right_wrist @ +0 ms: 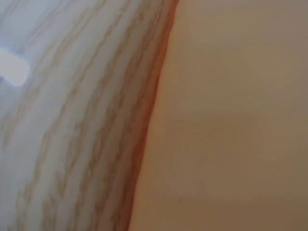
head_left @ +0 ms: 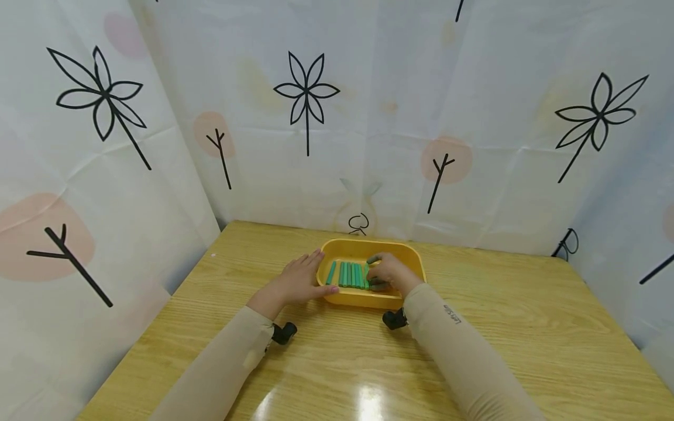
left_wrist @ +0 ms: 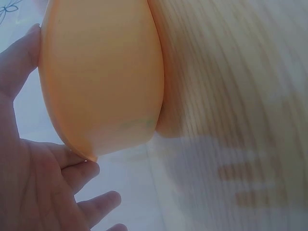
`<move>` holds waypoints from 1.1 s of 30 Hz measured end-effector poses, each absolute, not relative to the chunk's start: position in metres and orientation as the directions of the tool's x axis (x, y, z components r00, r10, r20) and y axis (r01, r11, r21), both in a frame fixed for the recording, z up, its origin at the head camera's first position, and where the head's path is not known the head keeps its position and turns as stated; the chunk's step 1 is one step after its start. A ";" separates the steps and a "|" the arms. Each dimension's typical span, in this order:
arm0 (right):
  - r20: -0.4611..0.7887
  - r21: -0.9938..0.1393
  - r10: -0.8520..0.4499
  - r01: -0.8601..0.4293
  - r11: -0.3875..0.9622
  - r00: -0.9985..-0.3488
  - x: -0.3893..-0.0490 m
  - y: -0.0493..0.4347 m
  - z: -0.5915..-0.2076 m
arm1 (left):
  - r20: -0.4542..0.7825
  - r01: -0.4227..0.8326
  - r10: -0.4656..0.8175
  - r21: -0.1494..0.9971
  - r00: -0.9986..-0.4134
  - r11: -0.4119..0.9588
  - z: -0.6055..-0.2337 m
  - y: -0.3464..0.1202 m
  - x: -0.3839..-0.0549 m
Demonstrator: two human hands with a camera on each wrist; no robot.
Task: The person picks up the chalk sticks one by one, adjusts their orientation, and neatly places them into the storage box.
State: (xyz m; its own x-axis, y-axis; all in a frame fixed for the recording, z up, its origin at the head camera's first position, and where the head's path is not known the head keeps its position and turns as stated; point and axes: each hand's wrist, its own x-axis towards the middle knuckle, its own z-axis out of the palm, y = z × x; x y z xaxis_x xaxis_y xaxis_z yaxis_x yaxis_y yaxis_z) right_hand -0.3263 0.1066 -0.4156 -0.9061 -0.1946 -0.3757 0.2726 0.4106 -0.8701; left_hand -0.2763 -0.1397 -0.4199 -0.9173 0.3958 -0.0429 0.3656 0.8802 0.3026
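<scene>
A yellow tray [head_left: 363, 299] stands on the wooden table, holding a row of slim green sticks [head_left: 351, 275] laid side by side. My left hand [head_left: 295, 283] rests at the tray's left front corner. Its thumb lies along the front rim, and its fairly straight fingers touch the left rim. The left wrist view shows the thumb and fingertips of that hand [left_wrist: 36, 178] against the tray's edge [left_wrist: 106, 77]. Inside the tray, my right hand [head_left: 391, 273] pinches a green stick [head_left: 367, 276] at the right end of the row. The right wrist view shows only tray wall [right_wrist: 226, 125] and table.
The wooden table [head_left: 337, 362] reaches to a patterned white cloth [head_left: 368, 117] behind and at the sides. A black loop-shaped object [head_left: 566, 242] is at the table's far right corner. Black wrist mounts [head_left: 284, 333] sit under both sleeves.
</scene>
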 end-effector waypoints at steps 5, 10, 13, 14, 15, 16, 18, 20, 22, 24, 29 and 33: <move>-0.382 -0.868 -0.186 0.282 0.410 -0.905 -0.327 0.107 -0.415 | -0.042 0.366 0.395 0.299 -0.918 0.881 -0.420 -0.139 -0.277; -0.390 -0.869 -0.189 0.292 0.399 -0.901 -0.327 0.109 -0.415 | -0.044 0.368 0.398 0.300 -0.916 0.880 -0.420 -0.139 -0.278; -0.385 -0.871 -0.193 0.286 0.400 -0.902 -0.325 0.110 -0.414 | -0.045 0.370 0.401 0.301 -0.915 0.879 -0.420 -0.139 -0.278; -0.384 -0.871 -0.192 0.285 0.400 -0.903 -0.325 0.111 -0.413 | -0.043 0.372 0.402 0.303 -0.915 0.878 -0.420 -0.139 -0.278; -0.384 -0.872 -0.193 0.285 0.398 -0.903 -0.324 0.111 -0.412 | -0.040 0.373 0.403 0.304 -0.914 0.877 -0.420 -0.140 -0.278; -0.383 -0.873 -0.193 0.286 0.396 -0.903 -0.324 0.111 -0.412 | -0.041 0.373 0.403 0.306 -0.914 0.876 -0.419 -0.140 -0.278; -0.382 -0.874 -0.196 0.284 0.395 -0.903 -0.324 0.112 -0.410 | -0.041 0.373 0.404 0.307 -0.914 0.876 -0.419 -0.139 -0.277; -0.377 -0.871 -0.201 0.273 0.408 -0.904 -0.324 0.114 -0.409 | -0.040 0.373 0.404 0.311 -0.914 0.874 -0.417 -0.139 -0.275; -0.372 -0.869 -0.205 0.262 0.420 -0.905 -0.324 0.115 -0.408 | -0.048 0.371 0.405 0.312 -0.913 0.875 -0.416 -0.139 -0.274; -0.361 -0.866 -0.211 0.243 0.437 -0.908 -0.323 0.117 -0.407 | -0.052 0.369 0.404 0.314 -0.913 0.875 -0.415 -0.139 -0.273; -0.346 -0.865 -0.221 0.219 0.451 -0.912 -0.321 0.121 -0.401 | -0.056 0.366 0.402 0.317 -0.914 0.875 -0.414 -0.138 -0.272; -0.345 -0.874 -0.239 0.218 0.434 -0.908 -0.320 0.125 -0.398 | -0.055 0.364 0.400 0.312 -0.915 0.877 -0.414 -0.138 -0.272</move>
State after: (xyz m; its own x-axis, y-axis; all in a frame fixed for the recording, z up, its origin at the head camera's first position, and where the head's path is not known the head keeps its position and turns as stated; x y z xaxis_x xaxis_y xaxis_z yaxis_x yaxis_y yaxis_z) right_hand -0.3197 0.1252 -0.3982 -0.9077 -0.2387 -0.3451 0.2183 0.4338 -0.8742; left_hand -0.2722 -0.1381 -0.4145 -0.9150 0.3996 -0.0549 0.3644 0.8774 0.3121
